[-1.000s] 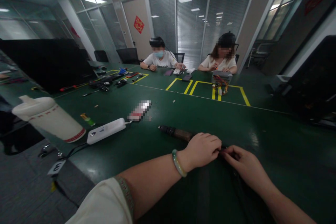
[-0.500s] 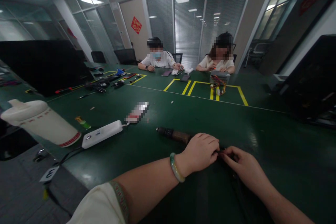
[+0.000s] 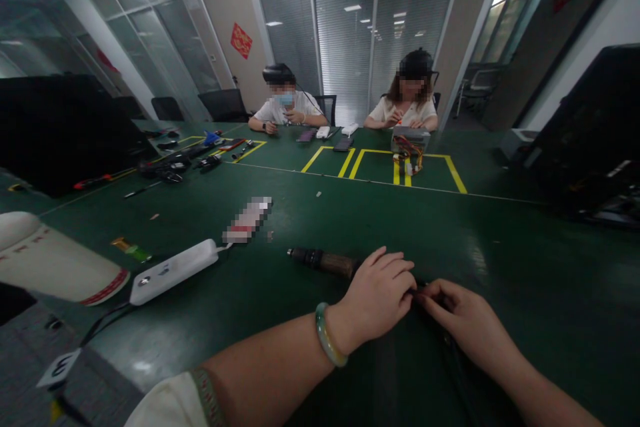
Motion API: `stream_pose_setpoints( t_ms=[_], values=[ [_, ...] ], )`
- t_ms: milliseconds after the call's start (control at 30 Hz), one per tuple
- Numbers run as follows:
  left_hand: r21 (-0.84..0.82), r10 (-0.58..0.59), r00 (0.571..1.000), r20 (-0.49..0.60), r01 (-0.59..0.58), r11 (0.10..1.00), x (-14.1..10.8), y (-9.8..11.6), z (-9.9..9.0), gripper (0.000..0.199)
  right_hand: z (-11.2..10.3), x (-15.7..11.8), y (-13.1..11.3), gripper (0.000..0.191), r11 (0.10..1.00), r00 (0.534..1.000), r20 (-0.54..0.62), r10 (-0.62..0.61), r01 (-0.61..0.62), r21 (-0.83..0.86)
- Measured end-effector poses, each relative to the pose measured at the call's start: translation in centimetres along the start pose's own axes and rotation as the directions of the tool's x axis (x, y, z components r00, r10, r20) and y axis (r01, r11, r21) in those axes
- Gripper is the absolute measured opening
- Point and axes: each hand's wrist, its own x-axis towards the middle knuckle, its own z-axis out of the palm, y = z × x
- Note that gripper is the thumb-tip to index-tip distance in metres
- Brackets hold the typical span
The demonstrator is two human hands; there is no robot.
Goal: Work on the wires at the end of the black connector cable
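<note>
A dark tool with a brown grip and a metal tip [image 3: 337, 264] lies on the green table [image 3: 240, 327], its tip pointing left. My left hand [image 3: 377, 290], with a green bangle at the wrist, covers the tool's right end; its fingers are closed round something dark at their tips. Close beside it on the right, my right hand [image 3: 457, 310] pinches a thin dark piece that looks like a cord. Below the right hand a black cord runs toward the near edge. What lies between the two sets of fingertips is mostly hidden.
At the left stand a white cup [image 3: 60, 260], a green and yellow small item [image 3: 131, 249] and a white power bank [image 3: 173, 272] cabled to a phone [image 3: 249, 219]. Across the table two people handle parts near a grey box with wires [image 3: 410, 140]. Dark monitors flank both sides.
The view has shifted, so the cup and power bank sit further left. Both hands keep almost the same hold. The person at the far left has drawn a hand in toward the chest.
</note>
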Motion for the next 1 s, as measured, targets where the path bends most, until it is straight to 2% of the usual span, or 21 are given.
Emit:
stream_pose_setpoints(
  t_ms=[267, 633, 1000],
  values=[
    [-0.019, 0.024, 1.0, -0.011, -0.024, 1.0, 0.1, -0.2, 0.3, 0.009, 0.2, 0.2, 0.2, 0.02, 1.0, 1.0, -0.01, -0.017, 0.017, -0.01],
    [-0.104, -0.06, 0.997, -0.038, 0.056, 0.993, 0.1, -0.2, 0.9, 0.014, 0.2, 0.1, -0.3, 0.017, 0.996, 0.998, -0.062, -0.032, 0.037, 0.08],
    [-0.188, -0.103, 0.994, -0.031, 0.096, 0.977, 0.2, -0.3, 1.2, 0.015, 0.3, -0.1, -0.7, 0.014, 0.997, 0.993, -0.119, -0.024, 0.032, 0.063]
  ],
)
